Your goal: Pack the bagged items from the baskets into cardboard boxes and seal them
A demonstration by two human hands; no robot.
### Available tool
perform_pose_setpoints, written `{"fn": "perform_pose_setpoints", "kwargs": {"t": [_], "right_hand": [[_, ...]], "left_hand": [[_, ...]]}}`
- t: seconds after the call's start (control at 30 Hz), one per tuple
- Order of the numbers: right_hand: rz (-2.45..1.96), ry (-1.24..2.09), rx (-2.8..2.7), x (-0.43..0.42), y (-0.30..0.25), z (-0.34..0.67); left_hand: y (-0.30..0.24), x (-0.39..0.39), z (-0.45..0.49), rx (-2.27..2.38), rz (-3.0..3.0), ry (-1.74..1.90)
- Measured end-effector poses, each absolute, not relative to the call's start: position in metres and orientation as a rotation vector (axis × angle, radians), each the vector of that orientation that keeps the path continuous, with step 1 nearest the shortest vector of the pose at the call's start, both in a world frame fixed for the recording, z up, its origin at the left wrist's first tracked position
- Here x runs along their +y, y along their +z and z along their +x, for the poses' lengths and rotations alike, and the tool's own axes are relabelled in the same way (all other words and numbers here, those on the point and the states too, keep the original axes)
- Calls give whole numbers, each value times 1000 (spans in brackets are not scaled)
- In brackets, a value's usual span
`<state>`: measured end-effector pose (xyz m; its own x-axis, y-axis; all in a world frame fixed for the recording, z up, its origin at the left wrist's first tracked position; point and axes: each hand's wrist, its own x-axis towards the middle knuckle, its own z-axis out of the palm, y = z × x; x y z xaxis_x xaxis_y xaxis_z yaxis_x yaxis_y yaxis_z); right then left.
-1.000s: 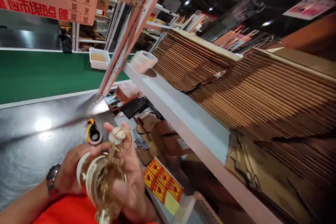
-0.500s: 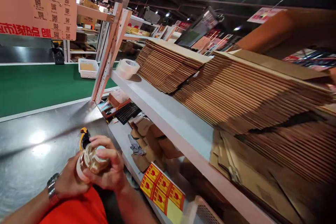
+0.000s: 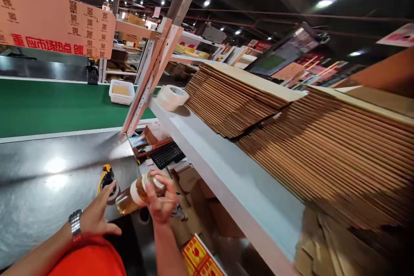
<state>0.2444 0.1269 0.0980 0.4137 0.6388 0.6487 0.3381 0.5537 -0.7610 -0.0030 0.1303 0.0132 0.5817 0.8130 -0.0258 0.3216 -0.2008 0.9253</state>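
"What do we see in the hands?"

"We see the right hand [image 3: 162, 197] grasping a clear, amber-tinted cylindrical jar with a pale band [image 3: 137, 194] by one end. The jar is tilted between the two hands, its other end pointing left, in front of the tabletop's edge."

"And the left hand [image 3: 94, 217]?"

"Released, fingers spread, a silver metal-band watch [image 3: 75, 224] at the wrist. By its fingertips, a yellow-and-black tape dispenser [image 3: 107, 176] rests on the brushed-metal tabletop [image 3: 29, 198]; whether they touch, we cannot tell."

"Farther out?"

"We find a black keyboard [image 3: 167, 154] below a long pale-grey shelf [image 3: 207, 146], which bears a pale roll of packing tape [image 3: 171, 98] and stacks of flattened brown cardboard [image 3: 234, 105]. Past the tabletop, a white plastic basket [image 3: 121, 97] sits on a green surface [image 3: 58, 110]."
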Motion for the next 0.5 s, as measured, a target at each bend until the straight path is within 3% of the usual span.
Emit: {"fn": "perform_pose_setpoints", "kwargs": {"t": [0.23, 0.5], "right_hand": [[-1589, -2, -894, 186, 28, 355], [-1673, -23, -851, 214, -10, 425]], "left_hand": [[1, 105, -24, 1114, 1689, 673], [-48, 69, -56, 1538, 1611, 736]]}}
